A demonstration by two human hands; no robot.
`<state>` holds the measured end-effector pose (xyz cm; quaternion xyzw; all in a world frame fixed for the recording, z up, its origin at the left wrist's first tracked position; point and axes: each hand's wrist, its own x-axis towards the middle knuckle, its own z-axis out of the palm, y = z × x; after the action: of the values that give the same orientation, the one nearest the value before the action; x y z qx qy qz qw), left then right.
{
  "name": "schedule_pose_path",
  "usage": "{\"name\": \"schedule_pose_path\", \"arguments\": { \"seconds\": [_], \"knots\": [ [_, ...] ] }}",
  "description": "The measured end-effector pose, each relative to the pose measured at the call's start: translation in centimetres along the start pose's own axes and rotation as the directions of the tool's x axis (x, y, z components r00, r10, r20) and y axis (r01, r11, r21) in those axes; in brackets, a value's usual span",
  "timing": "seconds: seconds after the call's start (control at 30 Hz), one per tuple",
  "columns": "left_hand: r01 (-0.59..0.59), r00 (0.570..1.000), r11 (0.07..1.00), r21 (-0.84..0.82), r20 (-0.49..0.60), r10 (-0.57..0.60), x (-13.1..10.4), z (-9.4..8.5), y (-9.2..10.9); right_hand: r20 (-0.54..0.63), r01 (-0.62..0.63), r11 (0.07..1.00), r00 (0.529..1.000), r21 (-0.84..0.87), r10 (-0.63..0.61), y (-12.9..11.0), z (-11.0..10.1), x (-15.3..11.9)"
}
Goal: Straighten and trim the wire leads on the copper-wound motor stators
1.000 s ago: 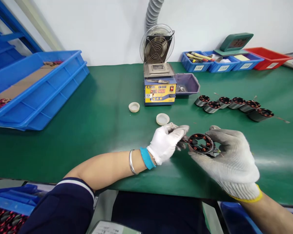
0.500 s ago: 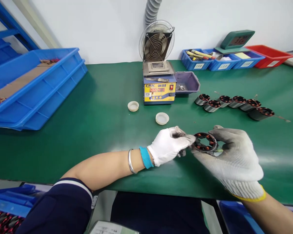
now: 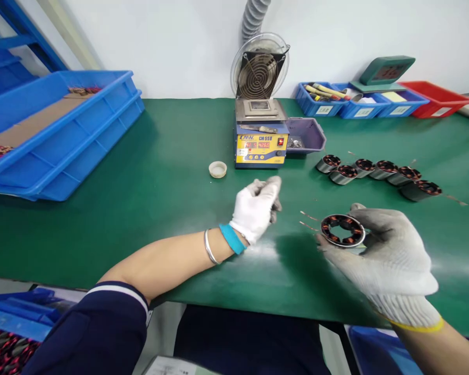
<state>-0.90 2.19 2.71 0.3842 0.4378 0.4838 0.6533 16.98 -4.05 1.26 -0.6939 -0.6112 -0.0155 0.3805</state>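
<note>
Right hand (image 3: 379,250) cups a wound stator (image 3: 343,230) by its rim above the counter (image 3: 140,208), near the front edge, right of middle, two wire leads (image 3: 308,220) poking left. Left hand (image 3: 255,208) sits apart, loosely curled; whether it holds anything can't be told. Best to keep the stator level with grip on the outer ring, off the copper coils, and leads unbent.

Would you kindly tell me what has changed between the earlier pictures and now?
The left hand has drawn back from the wound stator, up and to the left, fingers curled; it now covers the nearer white cap. The right hand still holds the stator, whose two wire leads now stick out free toward the left. The row of stators, the solder pot and the blue crates lie as before.
</note>
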Motion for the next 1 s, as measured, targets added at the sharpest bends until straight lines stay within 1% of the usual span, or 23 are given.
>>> {"name": "schedule_pose_path", "arguments": {
  "seconds": [0.03, 0.07, 0.1, 0.13, 0.17, 0.2, 0.23, 0.27, 0.3, 0.33, 0.43, 0.5, 0.6, 0.67, 0.7, 0.73, 0.77, 0.8, 0.83, 0.87, 0.9, 0.97, 1.0],
  "knots": [
    [-0.034, 0.999, 0.998, 0.044, -0.002, 0.034, 0.0, -0.2, 0.0, 0.001, -0.045, 0.999, 0.999, -0.016, 0.045, -0.4, -0.1, 0.5],
    [-0.064, 0.997, 0.993, 0.099, 0.037, 0.060, -0.3, -0.3, -0.2, 0.019, -0.091, 0.995, 0.996, -0.031, 0.092, -0.9, -0.2, 1.1],
    [-0.102, 0.988, 0.980, 0.168, 0.129, 0.081, -0.7, -0.4, -0.5, 0.053, -0.146, 0.988, 0.987, -0.055, 0.149, -1.4, -0.2, 1.9],
    [-0.159, 0.956, 0.954, 0.253, 0.282, 0.084, -1.3, -0.4, -0.9, 0.098, -0.205, 0.974, 0.972, -0.095, 0.214, -2.0, 0.0, 2.8],
    [-0.239, 0.878, 0.908, 0.345, 0.476, 0.050, -1.9, -0.3, -1.3, 0.147, -0.256, 0.956, 0.950, -0.143, 0.277, -2.6, 0.3, 3.7],
    [-0.338, 0.759, 0.841, 0.423, 0.650, -0.022, -2.5, -0.2, -1.7, 0.191, -0.291, 0.936, 0.925, -0.196, 0.327, -3.0, 0.7, 4.6],
    [-0.444, 0.626, 0.758, 0.477, 0.771, -0.119, -3.0, 0.0, -2.0, 0.228, -0.299, 0.921, 0.906, -0.250, 0.356, -3.5, 1.3, 5.4],
    [-0.542, 0.504, 0.670, 0.507, 0.834, -0.224, -3.2, 0.1, -2.2, 0.259, -0.279, 0.914, 0.897, -0.293, 0.357, -3.8, 2.0, 6.2],
    [-0.609, 0.424, 0.600, 0.519, 0.852, -0.307, -3.3, 0.2, -2.3, 0.296, -0.237, 0.916, 0.894, -0.322, 0.335, -4.1, 2.8, 6.8],
    [-0.635, 0.396, 0.565, 0.526, 0.850, -0.346, -3.2, 0.3, -2.3, 0.332, -0.192, 0.922, 0.892, -0.335, 0.306, -4.3, 3.6, 7.3],
    [-0.615, 0.425, 0.567, 0.548, 0.836, -0.347, -2.4, 0.1, -2.1, 0.431, -0.083, 0.937, 0.871, -0.340, 0.234, -4.6, 5.4, 8.2],
    [-0.601, 0.452, 0.566, 0.565, 0.824, -0.342, -1.8, 0.0, -1.9, 0.472, -0.049, 0.939, 0.855, -0.340, 0.215, -4.8, 6.0, 8.3],
    [-0.600, 0.458, 0.556, 0.575, 0.817, -0.351, -1.6, -0.1, -2.0, 0.483, -0.044, 0.938, 0.849, -0.343, 0.217, -4.7, 5.8, 8.3],
    [-0.606, 0.457, 0.550, 0.574, 0.818, -0.350, -1.7, 0.0, -2.1, 0.446, -0.072, 0.948, 0.869, -0.310, 0.212, -4.5, 5.3, 8.3],
    [-0.607, 0.453, 0.552, 0.572, 0.820, -0.351, -1.7, 0.0, -2.2, 0.409, -0.057, 0.957, 0.896, -0.285, 0.175, -4.4, 5.0, 8.4],
    [-0.610, 0.448, 0.552, 0.569, 0.822, -0.351, -1.7, 0.0, -2.2, 0.364, 0.000, 0.964, 0.926, -0.264, 0.100, -4.2, 4.8, 8.5],
    [-0.614, 0.443, 0.551, 0.564, 0.825, -0.351, -1.7, 0.1, -2.2, 0.326, 0.106, 0.958, 0.945, -0.265, -0.015, -4.0, 4.6, 8.6],
    [-0.619, 0.434, 0.551, 0.559, 0.829, -0.353, -1.6, 0.0, -2.2, 0.307, 0.250, 0.921, 0.939, -0.299, -0.155, -3.9, 4.4, 8.8],
    [-0.622, 0.426, 0.551, 0.556, 0.831, -0.357, -1.6, 0.0, -2.1, 0.313, 0.401, 0.844, 0.902, -0.356, -0.296, -3.8, 4.4, 8.9],
    [-0.623, 0.426, 0.549, 0.556, 0.831, -0.358, -1.6, 0.0, -2.1, 0.357, 0.538, 0.737, 0.838, -0.409, -0.413, -3.9, 4.5, 9.1],
    [-0.622, 0.432, 0.546, 0.561, 0.828, -0.358, -1.5, 0.0, -2.0, 0.426, 0.645, 0.624, 0.762, -0.441, -0.487, -4.0, 4.6, 9.2],
    [-0.609, 0.447, 0.544, 0.577, 0.817, -0.365, -1.5, -0.1, -2.1, 0.554, 0.766, 0.454, 0.643, -0.455, -0.530, -4.5, 5.1, 9.1],
    [-0.601, 0.457, 0.548, 0.583, 0.812, -0.362, -1.5, -0.1, -2.1, 0.595, 0.793, 0.412, 0.609, -0.449, -0.524, -4.7, 5.3, 9.1]
  ]
}}
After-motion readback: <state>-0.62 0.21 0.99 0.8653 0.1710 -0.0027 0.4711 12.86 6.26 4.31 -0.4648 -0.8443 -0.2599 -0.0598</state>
